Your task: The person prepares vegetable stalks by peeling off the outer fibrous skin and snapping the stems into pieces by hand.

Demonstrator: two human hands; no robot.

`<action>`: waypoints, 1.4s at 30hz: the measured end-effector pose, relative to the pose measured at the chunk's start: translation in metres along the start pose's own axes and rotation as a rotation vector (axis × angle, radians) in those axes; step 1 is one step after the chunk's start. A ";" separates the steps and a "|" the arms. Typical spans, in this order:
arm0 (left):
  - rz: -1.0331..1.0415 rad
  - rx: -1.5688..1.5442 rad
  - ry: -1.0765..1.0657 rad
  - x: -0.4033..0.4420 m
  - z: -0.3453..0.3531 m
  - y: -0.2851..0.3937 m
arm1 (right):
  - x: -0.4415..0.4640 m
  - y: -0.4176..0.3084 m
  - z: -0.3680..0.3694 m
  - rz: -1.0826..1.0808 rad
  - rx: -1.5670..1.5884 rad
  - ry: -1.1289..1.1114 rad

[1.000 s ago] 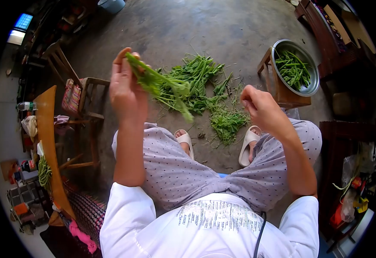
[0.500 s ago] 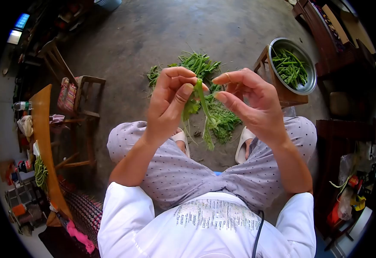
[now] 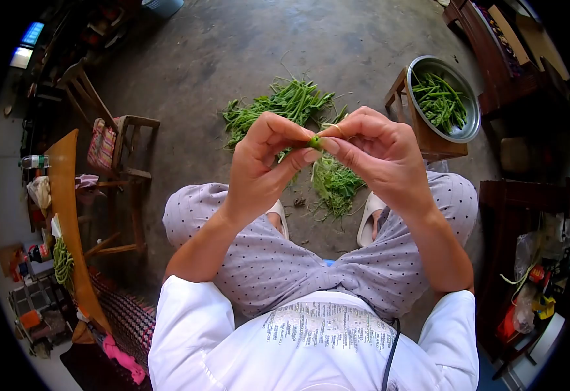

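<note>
A short end of a green vegetable stem (image 3: 315,142) shows between my two hands, which meet above the gap between my knees. My left hand (image 3: 259,163) pinches it between thumb and fingertips. My right hand (image 3: 389,159) closes thumb against fingers at the same spot, from the other side. Fingers hide most of the stem. Below, on the floor, lies a pile of long leafy green stems (image 3: 259,114). Closer to my feet is a heap of paler, finer leafy scraps (image 3: 340,189), partly covered by my right hand.
At the right, a metal basin (image 3: 473,122) holding cut green stems (image 3: 438,98) rests on a wooden stool (image 3: 438,150). To the left stand a wooden chair (image 3: 135,120) and a table (image 3: 63,176). Dark wooden furniture (image 3: 507,195) lines the right side. Sandals (image 3: 368,221) are on my feet.
My right hand has moved left to meet my left hand and now pinches the stem too. The leafy part that hung below my left hand no longer shows there.
</note>
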State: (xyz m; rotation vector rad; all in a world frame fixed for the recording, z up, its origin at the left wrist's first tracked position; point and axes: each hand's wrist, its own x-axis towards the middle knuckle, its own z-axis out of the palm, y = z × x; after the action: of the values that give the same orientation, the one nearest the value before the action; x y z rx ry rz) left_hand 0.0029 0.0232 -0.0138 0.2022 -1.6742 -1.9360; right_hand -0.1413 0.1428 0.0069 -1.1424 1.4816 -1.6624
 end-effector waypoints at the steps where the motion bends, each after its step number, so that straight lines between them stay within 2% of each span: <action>1: 0.027 0.041 0.016 0.001 0.001 0.000 | 0.000 -0.001 0.000 0.000 0.000 -0.001; 7: 0.092 0.203 0.069 0.002 0.003 0.002 | -0.002 -0.007 0.001 0.024 0.020 0.005; 9: 0.104 0.226 0.077 0.002 0.004 0.003 | -0.002 -0.014 -0.002 0.139 -0.004 -0.063; 12: 0.136 0.260 0.090 0.003 0.003 0.002 | -0.002 -0.008 0.003 0.033 0.018 0.014; 15: 0.194 0.377 0.104 0.003 0.001 0.001 | -0.001 -0.008 0.002 -0.023 -0.014 -0.007; 27: 0.247 0.462 0.131 0.003 0.003 0.004 | -0.001 -0.008 0.008 0.023 -0.066 0.065; 29: 0.131 0.310 0.115 0.003 0.006 0.008 | -0.001 -0.007 0.011 0.005 -0.043 0.092; 34: 0.063 0.023 0.046 0.008 -0.003 0.005 | 0.000 -0.008 0.003 0.044 0.080 0.091; 36: 0.060 -0.046 0.026 0.009 -0.008 0.003 | 0.000 -0.016 -0.009 0.227 0.213 0.016; 38: -0.002 -0.091 0.046 0.010 -0.012 0.004 | 0.000 -0.011 -0.019 0.202 0.270 0.013; 40: -0.039 -0.135 0.081 0.010 -0.015 0.003 | 0.001 -0.010 -0.029 0.155 0.477 -0.022; 42: -0.078 -0.180 0.114 0.009 -0.017 0.004 | 0.001 -0.014 -0.033 0.122 0.484 -0.035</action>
State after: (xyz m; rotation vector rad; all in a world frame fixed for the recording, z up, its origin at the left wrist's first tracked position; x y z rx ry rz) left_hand 0.0045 0.0035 -0.0113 0.3052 -1.4294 -2.0792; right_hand -0.1704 0.1586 0.0215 -0.7932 1.0211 -1.7735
